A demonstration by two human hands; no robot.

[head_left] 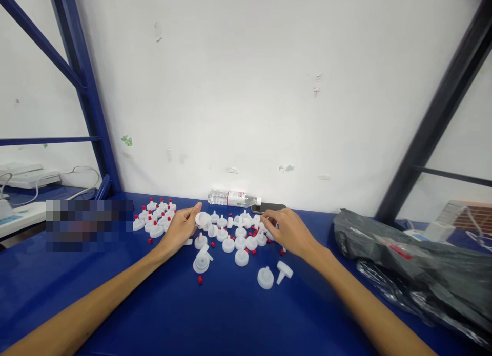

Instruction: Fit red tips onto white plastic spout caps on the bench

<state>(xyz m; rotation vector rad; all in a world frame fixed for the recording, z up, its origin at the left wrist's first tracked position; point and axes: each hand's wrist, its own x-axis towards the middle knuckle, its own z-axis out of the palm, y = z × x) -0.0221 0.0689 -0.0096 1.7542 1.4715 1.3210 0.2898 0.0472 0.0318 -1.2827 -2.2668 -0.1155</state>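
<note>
My left hand [181,227] is closed at the left side of a loose pile of white nozzle caps [240,243], thumb on top. A white cap [200,220] shows at its fingertips, its round side turned towards me. At the pile's right side, my right hand [292,232] has its fingers bent and pressed together beside a white piece; what they pinch is hidden. Small red tips [200,280] lie scattered among the white caps. To the left stands a group of white caps with red tips fitted [156,230].
A clear plastic bottle [234,198] lies against the wall, with a dark phone [269,207] beside it. Two white caps [265,277] lie nearer me on the blue table [215,320]. A dark plastic bag [400,264] covers the right side. Blue metal posts [86,89] rise behind.
</note>
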